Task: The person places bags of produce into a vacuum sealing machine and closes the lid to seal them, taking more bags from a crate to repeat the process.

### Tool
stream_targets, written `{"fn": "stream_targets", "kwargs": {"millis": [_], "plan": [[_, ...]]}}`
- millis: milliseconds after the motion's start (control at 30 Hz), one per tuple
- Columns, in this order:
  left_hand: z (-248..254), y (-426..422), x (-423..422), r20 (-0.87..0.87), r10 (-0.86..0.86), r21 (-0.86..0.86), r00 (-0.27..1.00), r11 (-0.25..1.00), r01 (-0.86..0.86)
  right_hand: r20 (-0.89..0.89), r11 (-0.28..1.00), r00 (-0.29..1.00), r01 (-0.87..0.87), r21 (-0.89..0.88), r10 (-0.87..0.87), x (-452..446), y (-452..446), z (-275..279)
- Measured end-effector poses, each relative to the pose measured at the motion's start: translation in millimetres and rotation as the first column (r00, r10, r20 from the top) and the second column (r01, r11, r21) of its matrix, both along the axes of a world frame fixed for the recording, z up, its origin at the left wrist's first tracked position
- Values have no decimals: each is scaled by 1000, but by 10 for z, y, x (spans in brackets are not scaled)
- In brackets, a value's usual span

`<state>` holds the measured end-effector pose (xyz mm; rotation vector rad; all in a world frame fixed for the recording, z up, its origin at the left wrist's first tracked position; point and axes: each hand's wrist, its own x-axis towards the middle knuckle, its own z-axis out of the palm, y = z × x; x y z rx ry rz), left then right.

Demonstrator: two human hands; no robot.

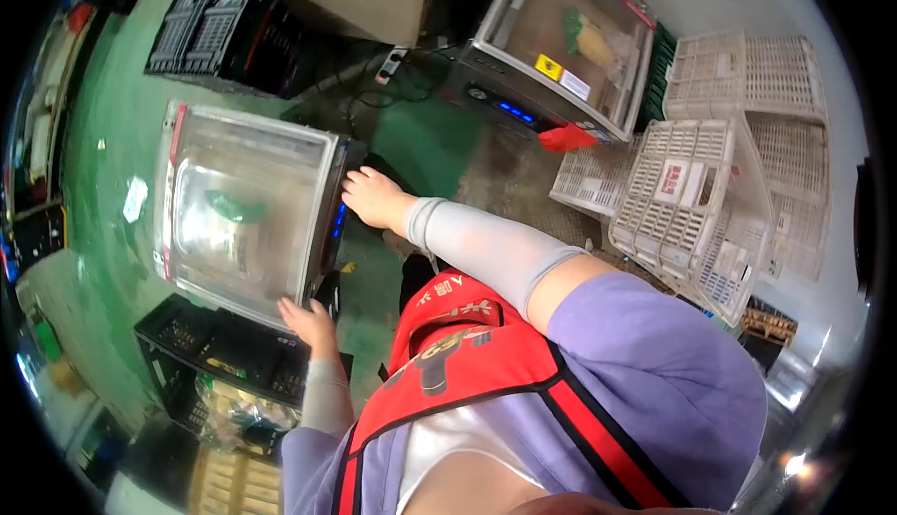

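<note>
A vacuum-sealer-like machine with a clear lid [243,211] stands at the left, its lid down. Through the lid a green item [235,207] shows blurrily. My left hand [308,324] rests at the lid's lower right corner, thumb apart from the fingers, holding nothing. Farther up, my right hand [376,199] lies at the machine's front edge, beside the blue-lit control panel [339,221], with its fingers somewhat spread and nothing in them.
A second machine [570,38] with a lid, a yellow-and-green item inside, stands at the upper right. White crates [671,188] are stacked at the right. Black crates [220,24] sit at the upper left, a black crate [220,342] with bagged goods below. Cables [411,80] lie on the floor.
</note>
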<state>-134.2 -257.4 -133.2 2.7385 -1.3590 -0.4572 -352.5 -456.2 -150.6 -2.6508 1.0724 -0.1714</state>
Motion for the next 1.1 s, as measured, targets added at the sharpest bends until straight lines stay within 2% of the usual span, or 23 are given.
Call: {"fn": "stream_targets", "kwargs": {"millis": [33,67,133,167,233,300,367,433,467,533,567,633,667,733,767,833,933,1100], "plan": [[1,88,-97,-9,-51,42,999,998,51,44,998,999,26,-60,-24,-190,107,-63],[-29,142,-165,-42,-41,39,998,998,43,60,998,997,50,-38,-48,-413,221,-87],[52,63,-209,-59,-56,140,997,988,64,101,987,982,157,32,-159,-951,536,-159],[109,8,-209,-69,-50,197,996,978,63,69,959,968,226,172,-240,-1239,733,-251],[253,-86,-156,-134,-98,296,986,946,134,-142,848,925,380,370,-353,-1905,1137,-242],[232,-38,-10,-181,-147,355,972,913,204,-388,730,816,566,383,-428,-2536,1674,-356],[222,-71,71,-211,-150,411,966,883,226,-681,499,678,707,501,-275,-2932,1971,-66],[131,-105,130,-208,-166,422,964,874,242,-738,381,660,724,575,-139,-3159,2209,162],[160,-156,111,-219,-152,467,964,851,240,-739,380,656,730,568,-156,-3196,2291,269],[261,-229,76,-250,-139,529,958,809,255,-687,261,641,767,586,-343,-3223,2457,427],[216,-226,109,-251,-153,519,956,812,266,-685,259,635,772,580,-357,-3231,2547,381],[122,-224,164,-229,-173,573,958,771,276,-582,238,642,747,620,-500,-3230,2665,206],[127,-250,161,-229,-139,597,964,762,252,-579,238,635,752,615,-511,-3213,2684,159],[175,-324,118,-221,-142,622,965,741,252,-423,313,656,707,633,-625,-3138,2654,79],[194,-355,89,-211,-133,656,968,715,242,-421,314,651,711,629,-631,-3126,2624,27],[201,-387,63,-211,-135,667,968,704,244,-299,381,705,633,674,-643,-3089,2535,-3],[193,-358,48,-184,-95,660,978,726,195,-241,372,655,650,663,-716,-3063,2396,132],[147,-324,69,-171,-104,652,980,734,191,-288,359,643,682,637,-710,-3162,2358,83]]}}
